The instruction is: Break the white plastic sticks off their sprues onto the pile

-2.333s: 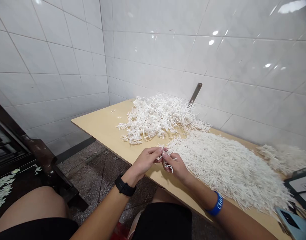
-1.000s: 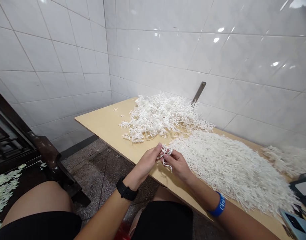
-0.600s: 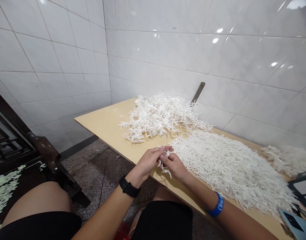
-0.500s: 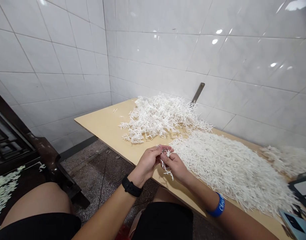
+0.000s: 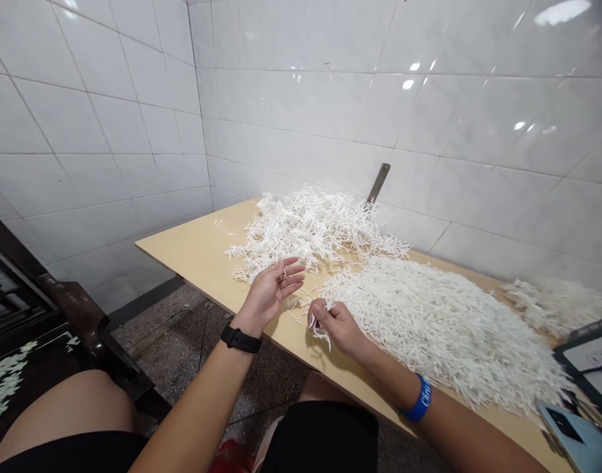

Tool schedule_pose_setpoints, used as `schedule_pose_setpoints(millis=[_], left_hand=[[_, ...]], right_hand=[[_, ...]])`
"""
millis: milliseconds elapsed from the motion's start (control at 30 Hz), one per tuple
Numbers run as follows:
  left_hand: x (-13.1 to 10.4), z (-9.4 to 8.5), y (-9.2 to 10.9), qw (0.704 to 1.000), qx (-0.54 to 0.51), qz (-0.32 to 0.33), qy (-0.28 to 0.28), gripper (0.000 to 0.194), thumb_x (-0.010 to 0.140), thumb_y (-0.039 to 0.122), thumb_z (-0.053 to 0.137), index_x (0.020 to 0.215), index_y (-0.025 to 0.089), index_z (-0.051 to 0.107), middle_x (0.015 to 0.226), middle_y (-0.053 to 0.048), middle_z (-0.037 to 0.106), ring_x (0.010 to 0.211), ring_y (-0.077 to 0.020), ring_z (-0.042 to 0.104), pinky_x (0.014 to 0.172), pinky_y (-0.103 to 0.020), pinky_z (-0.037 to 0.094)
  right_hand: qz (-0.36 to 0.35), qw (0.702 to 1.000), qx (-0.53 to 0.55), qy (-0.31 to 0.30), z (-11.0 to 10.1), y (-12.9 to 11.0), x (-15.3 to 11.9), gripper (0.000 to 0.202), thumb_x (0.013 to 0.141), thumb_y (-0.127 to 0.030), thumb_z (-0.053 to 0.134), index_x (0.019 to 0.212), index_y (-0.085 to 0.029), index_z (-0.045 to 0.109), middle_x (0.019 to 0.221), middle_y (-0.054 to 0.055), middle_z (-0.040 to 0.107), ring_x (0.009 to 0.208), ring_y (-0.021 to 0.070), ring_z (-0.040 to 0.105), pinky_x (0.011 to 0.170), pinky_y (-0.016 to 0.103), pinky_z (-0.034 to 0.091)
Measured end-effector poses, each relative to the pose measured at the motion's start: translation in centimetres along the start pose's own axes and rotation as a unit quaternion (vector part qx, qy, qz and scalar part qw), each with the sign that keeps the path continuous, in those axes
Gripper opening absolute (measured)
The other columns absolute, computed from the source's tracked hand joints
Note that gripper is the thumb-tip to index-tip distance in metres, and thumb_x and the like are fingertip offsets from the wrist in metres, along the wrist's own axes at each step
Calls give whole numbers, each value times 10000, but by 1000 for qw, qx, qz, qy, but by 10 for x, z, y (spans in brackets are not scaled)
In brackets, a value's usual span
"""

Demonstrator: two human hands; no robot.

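Note:
Palm up, my left hand (image 5: pixel 272 289) is open beside the front of a tangled pile of white branching pieces (image 5: pixel 310 223); a small white bit may lie near its thumb. My right hand (image 5: pixel 337 323) is closed on a few thin white pieces (image 5: pixel 321 334), which hang below its fingers over the table's front edge. The two hands are apart. To the right spreads a wide, flatter heap of small white pieces (image 5: pixel 438 322). A few loose bits (image 5: pixel 297 320) lie on the tan tabletop (image 5: pixel 192 246) between the hands.
A metal strip (image 5: pixel 378 184) stands behind the pile by the tiled wall. At the right are another white heap (image 5: pixel 561 302), a dark-framed object (image 5: pixel 593 355) and a light blue phone (image 5: pixel 574 437). A dark wooden chair (image 5: pixel 79 315) stands left.
My left hand has parted from my right, moved left and opened. My right hand still holds white pieces. The whole view has shifted slightly.

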State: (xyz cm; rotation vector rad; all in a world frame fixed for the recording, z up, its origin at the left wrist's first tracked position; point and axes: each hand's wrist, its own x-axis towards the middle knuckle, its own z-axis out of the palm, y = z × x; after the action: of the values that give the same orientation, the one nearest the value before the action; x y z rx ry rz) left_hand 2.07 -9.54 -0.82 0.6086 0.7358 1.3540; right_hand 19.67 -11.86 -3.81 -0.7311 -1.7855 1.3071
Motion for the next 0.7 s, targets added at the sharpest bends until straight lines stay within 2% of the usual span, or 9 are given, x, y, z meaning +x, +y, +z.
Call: schedule_pose_setpoints(millis=[67, 167, 267, 367, 433, 533, 600, 700], left_hand=[[-4, 1, 0, 998, 15, -25, -49, 263, 967, 231, 421, 1112, 128, 616, 1093, -135, 692, 901, -178, 684, 851, -315, 542], [-13, 5, -9, 996, 5, -37, -86, 294, 960, 285, 444, 1124, 144, 643, 1243, -129, 631, 1077, -209, 623, 950, -344, 492], [-21, 10, -19, 994, 15, -37, -102, 335, 968, 312, 421, 1139, 149, 658, 1279, -124, 609, 1129, -220, 591, 985, -354, 456], [-25, 13, -27, 993, 49, -29, -105, 348, 966, 335, 426, 1158, 167, 662, 1306, -111, 592, 1180, -222, 552, 993, -335, 425], [-27, 13, -31, 992, 71, -22, -100, 345, 962, 348, 441, 1161, 179, 665, 1322, -103, 582, 1207, -227, 528, 988, -328, 413], [-28, 12, -37, 991, 88, -20, -99, 342, 954, 361, 462, 1174, 193, 664, 1331, -96, 575, 1218, -227, 511, 974, -314, 402], [-29, 12, -40, 989, 91, -20, -112, 339, 944, 361, 485, 1176, 193, 666, 1322, -97, 581, 1209, -223, 512, 959, -298, 400], [-30, 13, -45, 988, 82, -23, -133, 349, 918, 388, 532, 1125, 156, 690, 1230, -122, 635, 1123, -216, 561, 891, -270, 423]], right_hand=[[10, 999, 33, 39, -1, 10, 3, 469, 860, -604, 562, 715, -160, 604, 641, 22, 578, 603, 145, 551, 610, 284, 459], [19, 995, 76, 68, -1, 19, 6, 408, 856, -562, 595, 808, -158, 619, 733, 44, 615, 695, 174, 594, 693, 325, 491], [34, 991, 100, 78, 3, 17, 6, 346, 829, -509, 646, 907, -176, 595, 757, 22, 595, 654, 153, 570, 638, 304, 486], [48, 990, 106, 85, 8, 8, 4, 291, 812, -430, 662, 964, -209, 550, 693, -37, 516, 527, 102, 455, 504, 232, 401], [61, 991, 77, 89, 9, 2, 3, 257, 836, -424, 619, 958, -210, 546, 618, -63, 448, 474, 93, 378, 456, 215, 328], [46, 995, -22, 91, 10, -3, 3, 277, 878, -465, 558, 947, -198, 571, 593, -55, 431, 495, 113, 386, 476, 232, 316], [13, 992, -85, 92, 9, -2, 4, 306, 892, -493, 535, 864, -191, 577, 617, -33, 456, 543, 128, 416, 514, 247, 333], [-27, 988, -126, 81, 6, 2, 5, 400, 915, -516, 488, 686, -188, 508, 614, -19, 452, 565, 131, 402, 541, 259, 327]])
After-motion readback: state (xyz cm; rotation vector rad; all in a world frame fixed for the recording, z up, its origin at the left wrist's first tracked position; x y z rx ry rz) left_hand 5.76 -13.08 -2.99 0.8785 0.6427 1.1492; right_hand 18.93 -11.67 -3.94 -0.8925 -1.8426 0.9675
